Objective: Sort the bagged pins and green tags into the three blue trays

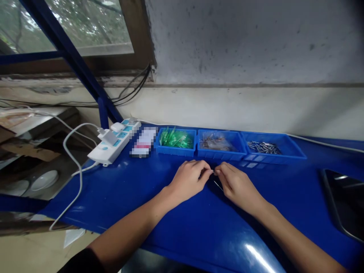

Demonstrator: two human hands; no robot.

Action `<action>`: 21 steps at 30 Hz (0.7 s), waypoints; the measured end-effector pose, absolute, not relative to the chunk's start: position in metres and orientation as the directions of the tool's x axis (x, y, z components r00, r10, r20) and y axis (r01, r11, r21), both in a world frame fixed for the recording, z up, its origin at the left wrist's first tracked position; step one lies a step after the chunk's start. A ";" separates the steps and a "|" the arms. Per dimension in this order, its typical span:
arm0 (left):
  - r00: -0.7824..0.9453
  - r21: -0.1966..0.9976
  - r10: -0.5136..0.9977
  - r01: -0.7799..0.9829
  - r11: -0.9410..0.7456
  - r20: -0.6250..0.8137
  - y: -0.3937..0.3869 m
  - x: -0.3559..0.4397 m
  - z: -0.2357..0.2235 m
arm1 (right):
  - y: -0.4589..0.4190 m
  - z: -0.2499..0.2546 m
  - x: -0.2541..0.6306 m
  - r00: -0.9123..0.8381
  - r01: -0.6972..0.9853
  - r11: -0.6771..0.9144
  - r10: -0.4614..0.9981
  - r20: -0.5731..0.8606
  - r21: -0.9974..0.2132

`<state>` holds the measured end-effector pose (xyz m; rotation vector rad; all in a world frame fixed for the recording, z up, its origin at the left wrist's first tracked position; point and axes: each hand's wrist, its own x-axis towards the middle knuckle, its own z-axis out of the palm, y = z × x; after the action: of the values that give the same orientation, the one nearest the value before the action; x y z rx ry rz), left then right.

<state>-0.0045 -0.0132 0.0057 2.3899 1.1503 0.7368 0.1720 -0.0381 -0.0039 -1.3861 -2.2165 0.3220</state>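
1. Right at the centre, both hands meet above the blue counter [159, 227], fingertips almost touching, just in front of the row of bins.
2. The left hand [189, 178] has thumb and forefinger pinched together, gripping a small shiny piece [213, 171] that barely shows between the tips.
3. Opposite it, the right hand [239, 185] is curled, thumb and fingers drawn together; whether it grips the same piece, I cannot tell.
4. And below those fingers, a thin metal rod [218, 185] slants toward the right palm; whether it joins the small piece or lies apart is hidden.
5. Handling, in my judgement: the piece looks very light, stiff and probably slick, easily dropped from a loose pinch. Fingertip pads on its sides seem the best hold; the rod, likely rigid, suits a pinch along its shaft.
6. Behind the hands, three blue bins side by side: the left bin [176, 152] carries green plastic pieces [176, 139], the middle bin [222, 155] bagged metal parts [216, 143], the right bin [292, 149] loose metal pins [264, 148].
7. Out wide, a white power strip [109, 149] sits left, a dark-screened device [347, 204] right.
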 end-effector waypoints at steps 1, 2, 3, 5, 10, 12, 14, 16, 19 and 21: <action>0.526 0.544 0.799 0.596 -0.591 0.292 -0.013 -0.005 0.006 | -0.038 -0.004 0.172 -0.340 0.773 0.441 0.895 0.289 -0.456; 0.523 0.541 0.801 0.600 -0.589 0.293 -0.013 -0.005 0.007 | -0.039 -0.004 0.172 -0.323 0.772 0.426 0.902 0.285 -0.472; 0.516 0.539 0.806 0.609 -0.583 0.290 -0.012 -0.005 0.007 | -0.039 -0.004 0.173 -0.306 0.767 0.411 0.909 0.281 -0.493; 0.484 0.541 0.829 0.634 -0.552 0.279 -0.011 -0.007 0.008 | -0.039 -0.003 0.173 -0.294 0.743 0.403 0.914 0.281 -0.534; 0.453 0.586 0.849 0.622 -0.519 0.272 -0.007 -0.010 0.008 | -0.039 0.002 0.174 -0.348 0.707 0.491 0.868 0.354 -0.510; 0.447 0.617 0.838 0.576 -0.537 0.311 -0.007 -0.010 0.008 | -0.039 0.004 0.174 -0.327 0.716 0.490 0.864 0.382 -0.497; 0.440 0.648 0.820 0.513 -0.563 0.365 -0.009 -0.010 0.010 | -0.039 0.006 0.175 -0.293 0.719 0.479 0.866 0.406 -0.503; 0.444 0.650 0.797 0.470 -0.597 0.410 -0.010 -0.010 0.012 | -0.040 0.006 0.176 -0.275 0.715 0.474 0.866 0.417 -0.514; 0.439 0.624 0.780 0.472 -0.622 0.446 -0.010 -0.010 0.014 | -0.040 0.004 0.176 -0.283 0.703 0.482 0.864 0.417 -0.523; 0.423 0.624 0.791 0.489 -0.609 0.441 -0.009 -0.010 0.014 | -0.040 0.003 0.176 -0.270 0.705 0.481 0.861 0.430 -0.521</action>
<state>-0.0104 -0.0090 0.0137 2.2801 1.0903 1.0253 0.1759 -0.0401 0.0025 -1.2898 -2.0492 0.2947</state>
